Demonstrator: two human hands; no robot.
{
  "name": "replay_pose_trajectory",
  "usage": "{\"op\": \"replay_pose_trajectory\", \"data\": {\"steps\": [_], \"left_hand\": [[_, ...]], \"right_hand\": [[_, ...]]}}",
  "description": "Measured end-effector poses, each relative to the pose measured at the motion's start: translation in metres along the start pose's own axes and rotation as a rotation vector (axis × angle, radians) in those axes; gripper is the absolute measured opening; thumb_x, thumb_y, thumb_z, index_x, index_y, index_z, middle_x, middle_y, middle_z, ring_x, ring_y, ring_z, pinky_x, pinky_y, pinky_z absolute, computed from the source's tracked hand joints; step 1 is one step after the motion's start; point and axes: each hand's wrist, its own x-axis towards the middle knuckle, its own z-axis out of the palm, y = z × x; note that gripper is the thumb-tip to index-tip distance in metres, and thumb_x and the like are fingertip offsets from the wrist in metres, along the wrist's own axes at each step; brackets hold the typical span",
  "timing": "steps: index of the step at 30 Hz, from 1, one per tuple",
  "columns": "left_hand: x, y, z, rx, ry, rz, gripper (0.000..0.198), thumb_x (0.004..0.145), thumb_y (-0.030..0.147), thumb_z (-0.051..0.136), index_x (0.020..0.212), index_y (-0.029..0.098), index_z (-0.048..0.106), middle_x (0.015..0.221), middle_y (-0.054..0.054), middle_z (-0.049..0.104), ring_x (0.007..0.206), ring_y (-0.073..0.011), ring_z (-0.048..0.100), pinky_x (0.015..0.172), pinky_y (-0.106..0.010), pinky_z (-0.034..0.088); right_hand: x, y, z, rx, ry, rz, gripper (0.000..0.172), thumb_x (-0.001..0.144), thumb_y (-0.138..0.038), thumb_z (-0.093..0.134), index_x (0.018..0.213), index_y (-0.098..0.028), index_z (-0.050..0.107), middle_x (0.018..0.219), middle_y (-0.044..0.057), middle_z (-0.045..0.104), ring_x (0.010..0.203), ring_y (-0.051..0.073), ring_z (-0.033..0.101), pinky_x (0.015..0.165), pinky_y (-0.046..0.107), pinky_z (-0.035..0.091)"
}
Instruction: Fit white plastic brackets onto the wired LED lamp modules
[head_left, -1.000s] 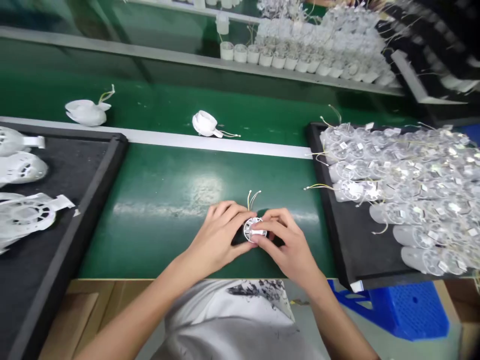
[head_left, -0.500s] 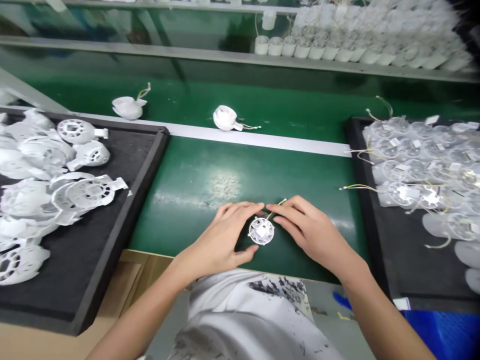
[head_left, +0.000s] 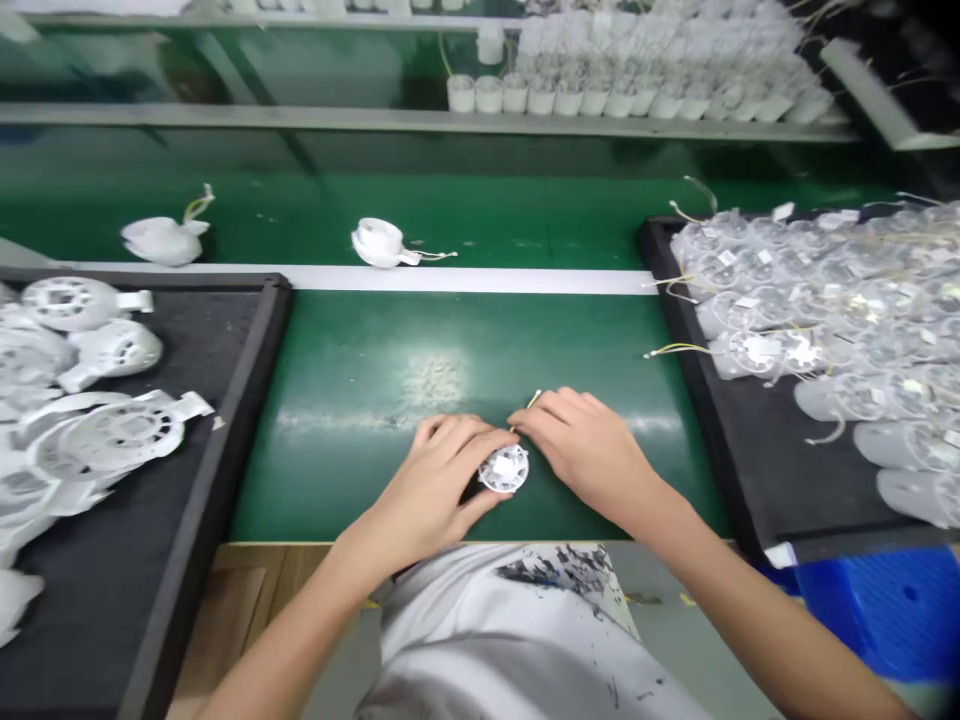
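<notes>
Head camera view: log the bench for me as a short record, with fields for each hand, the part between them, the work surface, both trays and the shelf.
Left hand: fingers against the left edge of the part
Right hand: fingertips just above the part, beside its yellowish wire
Part: round white disc with a slotted rim, lying on the belt
Surface: green belt
Left tray: left black tray of white perforated plastic housings
Right tray: right black tray of clear domed covers with wires
Shelf: white cups in rows
</notes>
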Motion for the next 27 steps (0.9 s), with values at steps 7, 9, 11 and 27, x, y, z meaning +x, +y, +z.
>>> {"op": "replay_pose_trajectory", "data": {"steps": [7,9,11,27], "left_hand": [[0.014,0.012,0.004,0.048,0.159,-0.088,0.043,0.103,0.052,0.063,0.134,0.022,0.057,0.138,-0.007,0.068,0.133,-0.0253,0.056,0.11,-0.043,0.036],[0.012,0.013,-0.002,0.135,0.179,-0.084,0.045,0.104,0.053,0.059,0.137,0.023,0.057,0.141,-0.007,0.067,0.135,-0.0254,0.055,0.109,-0.044,0.037],[-0.004,0.01,-0.02,0.257,0.197,-0.105,0.048,0.105,0.052,0.057,0.144,0.024,0.054,0.145,-0.008,0.064,0.137,-0.0267,0.053,0.11,-0.046,0.036],[-0.092,0.024,-0.045,-0.41,0.706,-0.595,0.06,0.097,0.043,0.072,0.153,0.034,0.053,0.112,-0.004,0.07,0.095,-0.023,0.07,0.085,-0.037,0.059]], "right_hand": [[-0.005,-0.024,0.01,0.362,0.246,0.068,0.008,0.102,-0.029,0.068,0.104,-0.028,0.075,0.12,0.003,0.071,0.102,0.02,0.069,0.089,0.033,0.053],[0.002,-0.026,0.019,0.331,0.299,0.066,0.01,0.103,-0.028,0.066,0.103,-0.028,0.075,0.118,0.003,0.071,0.101,0.02,0.069,0.091,0.035,0.053],[0.008,-0.027,0.025,0.303,0.32,0.065,0.011,0.104,-0.03,0.065,0.105,-0.029,0.075,0.115,0.003,0.071,0.1,0.021,0.068,0.092,0.037,0.052],[-0.02,-0.062,-0.012,0.332,0.265,-0.154,0.057,0.094,-0.035,0.08,0.146,-0.026,0.057,0.133,0.014,0.064,0.121,0.03,0.064,0.098,0.045,0.059]]}}
